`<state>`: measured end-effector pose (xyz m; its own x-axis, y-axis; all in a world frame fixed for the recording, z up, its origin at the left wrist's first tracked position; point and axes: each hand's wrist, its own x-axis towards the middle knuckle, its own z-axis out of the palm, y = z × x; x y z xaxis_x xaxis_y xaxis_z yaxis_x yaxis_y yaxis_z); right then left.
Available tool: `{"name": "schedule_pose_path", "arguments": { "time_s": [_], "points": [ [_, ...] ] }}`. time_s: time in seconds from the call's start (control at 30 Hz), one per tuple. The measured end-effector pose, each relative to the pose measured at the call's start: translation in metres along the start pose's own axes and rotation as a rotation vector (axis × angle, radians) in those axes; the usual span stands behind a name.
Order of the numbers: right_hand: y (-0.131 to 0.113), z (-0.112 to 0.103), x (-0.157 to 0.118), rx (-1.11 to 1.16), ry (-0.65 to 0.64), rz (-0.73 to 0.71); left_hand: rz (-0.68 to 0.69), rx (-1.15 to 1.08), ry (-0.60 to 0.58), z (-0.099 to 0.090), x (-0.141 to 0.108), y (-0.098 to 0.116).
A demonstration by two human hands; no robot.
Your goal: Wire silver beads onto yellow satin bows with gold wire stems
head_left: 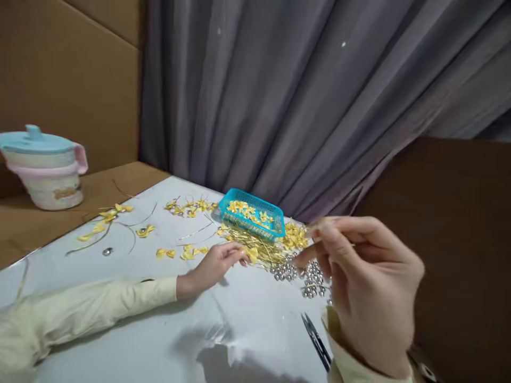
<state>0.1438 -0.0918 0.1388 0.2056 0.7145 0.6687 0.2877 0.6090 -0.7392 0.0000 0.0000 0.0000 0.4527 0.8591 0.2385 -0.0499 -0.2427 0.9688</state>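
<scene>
My left hand [213,267] rests low over the white table, its thumb and fingers closed on a small yellow ribbon bow [252,255]. Nearer the camera, my right hand [371,287] is raised with thumb and forefinger pinched together. Whatever lies in that pinch is too thin to make out. Just beyond the left fingertips is a pile of gold cord ties [255,244]. Silver bells [313,274] are heaped behind the right fingers, partly hidden by them. A heap of yellow bows [294,235] lies behind the cords.
A blue plastic basket [277,229] holding yellow bows stands at the table's back edge, before a grey curtain [247,96]. Dark snips [316,340] lie at front right. Loose bows [191,251] and one silver bell [107,251] lie left. A lidded cup [51,175] stands far left.
</scene>
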Motion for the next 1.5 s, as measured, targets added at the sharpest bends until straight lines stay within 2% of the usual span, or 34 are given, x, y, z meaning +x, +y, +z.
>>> {"name": "schedule_pose_path", "arguments": {
  "time_s": [0.13, 0.27, 0.33, 0.47, 0.57, 0.93, 1.27, 1.5],
  "points": [
    [0.010, 0.008, 0.001, 0.000, -0.050, -0.045, 0.018, -0.049, -0.014, 0.002, 0.001, 0.009],
    [0.030, 0.025, 0.001, 0.019, -0.181, 0.073, -0.028, -0.153, -0.024, 0.002, 0.001, 0.018],
    [0.040, 0.032, 0.003, 0.070, -0.189, 0.137, -0.031, -0.193, -0.041, 0.002, 0.000, 0.020],
    [0.048, 0.035, 0.011, 0.159, -0.132, 0.183, -0.045, -0.215, -0.070, 0.003, -0.003, 0.020],
    [0.046, 0.032, 0.019, 0.185, -0.082, 0.164, -0.096, -0.216, -0.095, 0.004, -0.005, 0.019],
    [0.041, 0.013, 0.036, 0.167, 0.107, 0.119, -0.132, -0.180, -0.162, 0.008, -0.013, 0.019],
    [0.039, -0.003, 0.041, 0.193, 0.167, 0.078, -0.145, -0.215, -0.156, 0.008, -0.015, 0.013],
    [0.039, -0.007, 0.043, 0.194, 0.185, 0.088, -0.172, -0.231, -0.221, 0.007, -0.017, 0.016]
  ]
}}
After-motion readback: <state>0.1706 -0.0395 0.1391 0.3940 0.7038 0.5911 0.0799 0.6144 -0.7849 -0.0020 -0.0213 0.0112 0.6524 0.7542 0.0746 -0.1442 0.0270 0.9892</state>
